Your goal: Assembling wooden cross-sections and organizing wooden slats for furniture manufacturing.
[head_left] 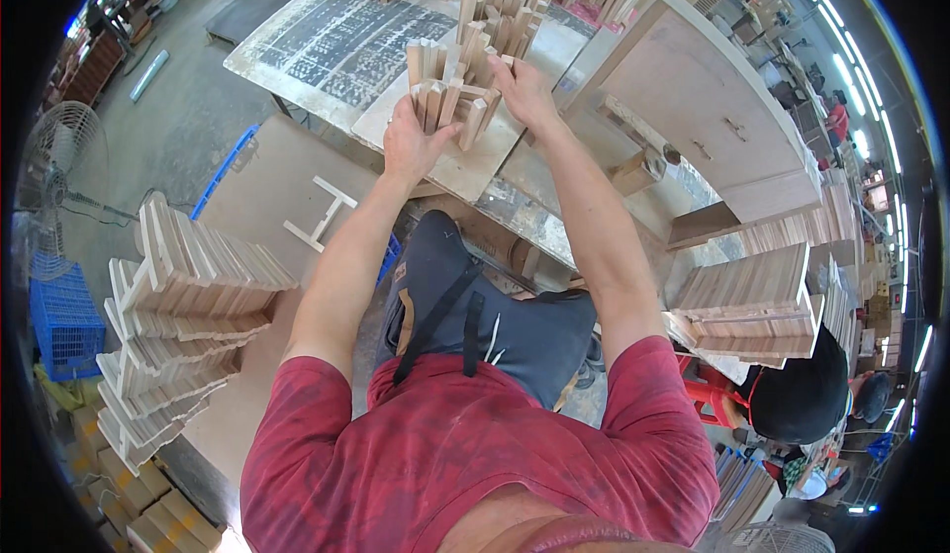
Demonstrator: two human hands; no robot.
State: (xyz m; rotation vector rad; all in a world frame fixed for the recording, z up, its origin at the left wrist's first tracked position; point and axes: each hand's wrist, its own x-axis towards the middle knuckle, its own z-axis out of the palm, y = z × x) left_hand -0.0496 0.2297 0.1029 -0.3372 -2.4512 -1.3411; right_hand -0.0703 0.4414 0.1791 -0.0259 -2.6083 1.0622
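My left hand [408, 144] is closed against the near left side of a cluster of short pale wooden sticks [432, 105], its thumb stretched along the front. My right hand [524, 94] grips the cluster's right side, with fingertips partly hidden behind the wood. The sticks stand mostly upright on a light board on the worktable [485, 172]. A short crosspiece shows among those between my hands. Directly behind them rise more wooden sticks [515, 4]. How many pieces each hand holds cannot be told.
An H-shaped wooden frame [324, 214] lies on a brown board to my left. Stacked wooden frames [198, 286] stand beside it, with more stacked wood [742, 301] at right. A large wooden panel [712, 108] leans at the table's right. A fan [69, 157] stands far left.
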